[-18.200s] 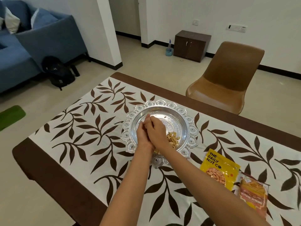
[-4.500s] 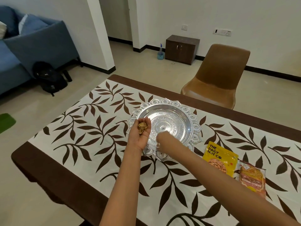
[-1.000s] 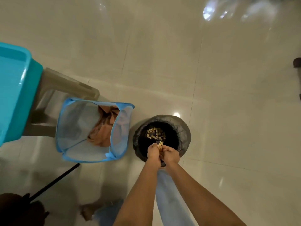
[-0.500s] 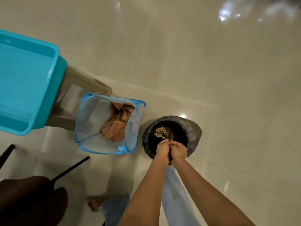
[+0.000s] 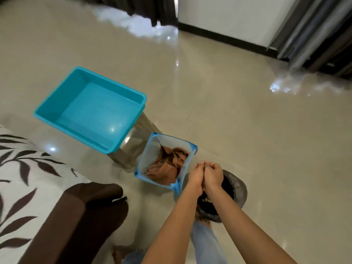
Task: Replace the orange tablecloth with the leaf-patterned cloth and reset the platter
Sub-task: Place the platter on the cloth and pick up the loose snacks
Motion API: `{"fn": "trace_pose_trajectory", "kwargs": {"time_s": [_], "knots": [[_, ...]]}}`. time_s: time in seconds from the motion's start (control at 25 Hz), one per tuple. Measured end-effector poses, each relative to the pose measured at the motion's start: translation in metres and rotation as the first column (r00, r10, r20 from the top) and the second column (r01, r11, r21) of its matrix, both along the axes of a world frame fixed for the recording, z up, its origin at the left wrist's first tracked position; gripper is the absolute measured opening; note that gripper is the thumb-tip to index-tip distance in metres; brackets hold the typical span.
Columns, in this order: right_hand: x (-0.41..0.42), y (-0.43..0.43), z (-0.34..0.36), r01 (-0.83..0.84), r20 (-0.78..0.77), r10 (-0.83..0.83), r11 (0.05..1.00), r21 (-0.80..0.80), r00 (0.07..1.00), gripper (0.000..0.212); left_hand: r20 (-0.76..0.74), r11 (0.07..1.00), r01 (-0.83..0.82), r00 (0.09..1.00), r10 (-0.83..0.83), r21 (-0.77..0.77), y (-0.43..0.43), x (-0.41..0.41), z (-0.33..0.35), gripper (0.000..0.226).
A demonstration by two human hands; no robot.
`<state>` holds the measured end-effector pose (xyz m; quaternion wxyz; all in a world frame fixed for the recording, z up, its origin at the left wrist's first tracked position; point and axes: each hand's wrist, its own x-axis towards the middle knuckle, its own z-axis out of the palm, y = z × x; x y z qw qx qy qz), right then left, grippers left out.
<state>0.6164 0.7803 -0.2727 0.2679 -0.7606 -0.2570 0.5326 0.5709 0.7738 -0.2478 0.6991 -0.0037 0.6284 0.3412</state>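
Note:
My left hand [image 5: 196,178] and my right hand [image 5: 214,175] are pressed palm to palm with curled fingers, above a black-lined bin [image 5: 237,189] on the floor. Nothing shows between the palms. A few nut pieces lie in the bin, under my wrists. The orange tablecloth [image 5: 167,168] is crumpled in a blue-edged mesh hamper [image 5: 191,149] just left of the bin. The leaf-patterned cloth [image 5: 21,180] covers the table at the left edge, its brown border [image 5: 76,216] hanging at the corner. The platter is out of view.
An empty turquoise tub [image 5: 91,109] rests on a grey stool [image 5: 133,149] behind the hamper. Glossy beige floor tiles spread to the right and back. Dark curtains [image 5: 320,35] hang at the far right. My leg and foot show below my arms.
My view has tilted up and swung, so the table corner and curtains now show. My hands have lifted slightly over the bin and closed together palm to palm.

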Motion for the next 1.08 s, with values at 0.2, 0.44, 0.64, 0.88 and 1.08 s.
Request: {"fn": "trace_pose_trajectory", "kwargs": {"time_s": [0.2, 0.44, 0.64, 0.88, 1.08], "knots": [[-0.108, -0.005, 0.097, -0.088, -0.045, 0.100, 0.974, 0.209, 0.994, 0.015, -0.088, 0.954, -0.121, 0.985, 0.150, 0.272, -0.016, -0.097, 0.102, 0.038], [-0.265, -0.060, 0.187, -0.384, -0.020, 0.427, 0.832, 0.401, 0.904, 0.010, -0.212, 0.802, -0.329, 0.851, 0.480, 0.498, -0.083, -0.256, 0.180, 0.028], [-0.397, -0.143, 0.227, -0.624, -0.021, 0.717, 0.620, 0.475, 0.696, 0.009, -0.198, 0.689, -0.497, 0.717, 0.669, 0.528, -0.188, -0.383, 0.225, 0.029], [-0.515, -0.272, 0.245, -0.816, -0.048, 0.918, 0.373, 0.442, 0.394, 0.013, -0.207, 0.499, -0.678, 0.468, 0.859, 0.540, -0.333, -0.489, 0.235, 0.027], [-0.587, -0.357, 0.228, -0.917, 0.005, 0.984, 0.163, 0.365, 0.176, 0.012, -0.056, 0.283, -0.824, 0.294, 0.954, 0.492, -0.439, -0.551, 0.214, 0.037]]}}
